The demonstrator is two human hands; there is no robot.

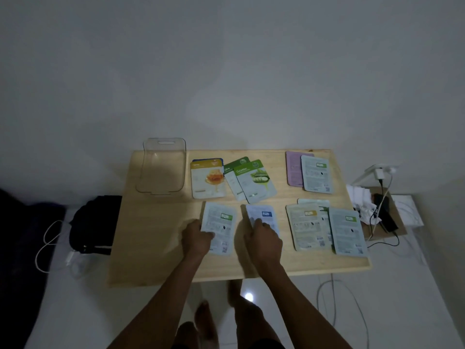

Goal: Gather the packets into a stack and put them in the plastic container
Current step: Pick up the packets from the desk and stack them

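Left hand [197, 235]: fingers curled on the near-left edge of the green-tab packet [221, 226], lying flat face-down; reads as a pinch to lift or slide it, full grip can't be confirmed.
Right hand [264, 235]: fingers pressed on the blue-tab packet [261, 215], covering its near half; likely starting the stack with these two since they sit closest.
Plastic container [162, 167]: clear, empty, far-left of the wooden table [151, 235]; stack goes here last.
Honey packet [207, 178]: just beside container, a blue one under it.
Cucumber packet [255, 181]: overlaps an olive one.
Purple packet [293, 168]: far right, partly under a pale one.
Near-right cluster [327, 226]: overlapping, untouched.
Progress: early, judged.
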